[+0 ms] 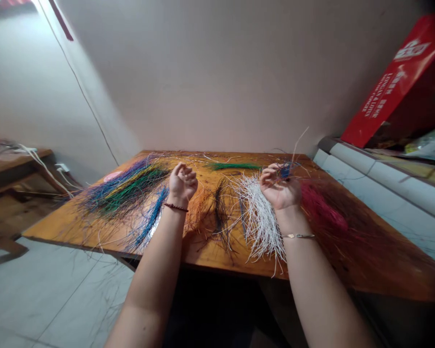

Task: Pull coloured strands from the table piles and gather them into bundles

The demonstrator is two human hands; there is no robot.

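Observation:
My left hand (182, 183) is raised above the table's middle with its fingers curled in; whatever lies between them, if anything, is too fine to make out. To the right, my right hand (281, 186) has its palm turned up and its fingers bent around a small dark-blue bundle of strands (285, 170). One pale strand sticks up from that hand. Beneath the right hand spreads a pile of white strands (264, 220). Blue strands (151, 217) lie left of my left wrist, and orange strands (197, 208) and dark strands (220, 210) lie between my arms.
The wooden table (199, 256) also carries purple, yellow and green strands (126, 188) at left, a green bundle (234, 166) at the back and magenta strands (324, 208) at right. A tiled ledge (387, 179) with a red box (391, 82) borders the right side.

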